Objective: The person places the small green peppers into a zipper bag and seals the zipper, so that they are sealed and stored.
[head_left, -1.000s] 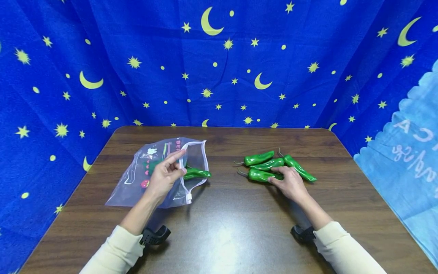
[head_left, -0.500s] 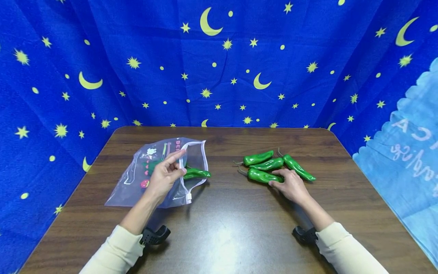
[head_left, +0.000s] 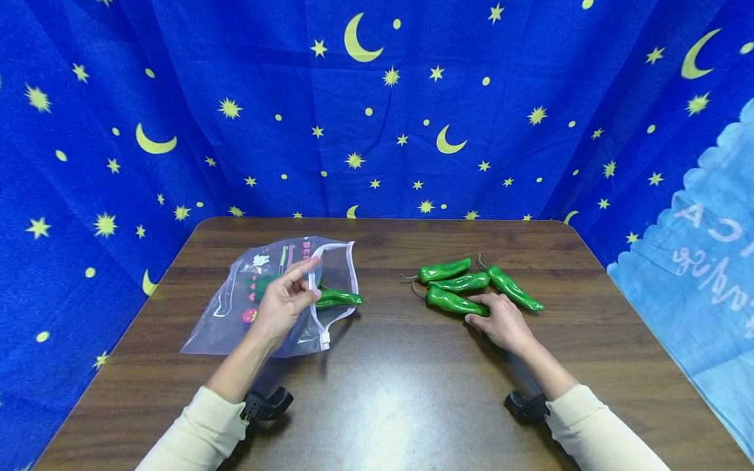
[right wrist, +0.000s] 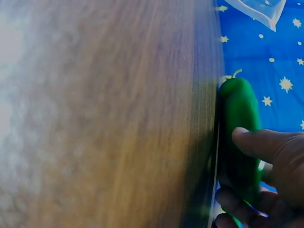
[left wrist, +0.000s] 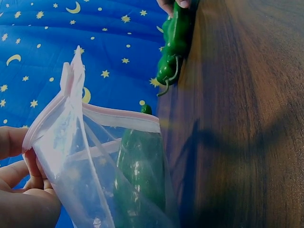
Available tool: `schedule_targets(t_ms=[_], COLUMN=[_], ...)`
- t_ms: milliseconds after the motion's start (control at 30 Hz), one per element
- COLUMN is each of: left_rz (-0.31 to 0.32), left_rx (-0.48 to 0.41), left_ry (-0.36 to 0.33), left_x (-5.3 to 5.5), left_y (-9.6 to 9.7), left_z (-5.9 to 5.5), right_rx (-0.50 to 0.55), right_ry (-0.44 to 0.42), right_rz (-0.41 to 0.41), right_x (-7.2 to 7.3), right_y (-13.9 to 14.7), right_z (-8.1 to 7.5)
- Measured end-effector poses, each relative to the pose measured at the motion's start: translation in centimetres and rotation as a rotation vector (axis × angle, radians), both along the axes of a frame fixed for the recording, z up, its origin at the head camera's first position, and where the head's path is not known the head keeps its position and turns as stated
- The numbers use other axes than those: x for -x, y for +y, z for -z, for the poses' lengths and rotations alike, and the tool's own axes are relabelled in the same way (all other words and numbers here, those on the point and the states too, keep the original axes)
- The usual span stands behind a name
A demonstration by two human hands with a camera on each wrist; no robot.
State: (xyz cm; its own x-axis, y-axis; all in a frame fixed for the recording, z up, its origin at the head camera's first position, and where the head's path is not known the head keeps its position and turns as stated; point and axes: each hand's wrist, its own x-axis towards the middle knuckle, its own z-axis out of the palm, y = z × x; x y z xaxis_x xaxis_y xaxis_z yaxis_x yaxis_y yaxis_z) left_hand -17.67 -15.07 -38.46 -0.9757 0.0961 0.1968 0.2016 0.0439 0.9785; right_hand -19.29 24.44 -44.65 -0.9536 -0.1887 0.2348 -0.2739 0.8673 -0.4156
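On the left of the table lies a clear zip bag (head_left: 215, 330) with printed pictures, its white-edged mouth facing right. My left hand (head_left: 283, 306) pinches the bag's upper mouth edge and holds it apart. A green pepper (head_left: 341, 298) pokes out of that mouth; more green shows through the plastic. To the right, my right hand (head_left: 503, 320) grips the front green pepper (head_left: 449, 300) near its tip, stem pointing left. In the right wrist view my thumb presses on the side of this pepper (right wrist: 240, 104).
Behind the gripped pepper lie a middle pepper (head_left: 465, 282), a back pepper (head_left: 445, 270) and a slanted pepper (head_left: 515, 288) at the right. A zip slider (head_left: 326, 339) sits at the bag mouth's near corner. A blue starry cloth (head_left: 377, 163) hangs behind the wooden table (head_left: 377, 392).
My right hand has shifted slightly right and nearer me, its fingers now at the front pepper's tip. That pepper has turned a little, stem end away from me. The left hand and bag stay put.
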Motion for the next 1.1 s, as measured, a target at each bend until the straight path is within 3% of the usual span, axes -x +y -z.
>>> schedule_targets(t_ms=[767, 1100], left_rz=[-0.008, -0.01], left_rx=[0.004, 0.007], left_ry=[0.004, 0.005], left_x=[-0.1, -0.1], left_y=[0.0, -0.1], left_z=[0.0, 0.0], right_rx=[0.145, 0.199], right_ry=[-0.001, -0.058], right_rz=[-0.071, -0.109], right_x=[-1.2, -1.2], right_y=[-2.0, -3.6], right_z=[-0.8, -0.9])
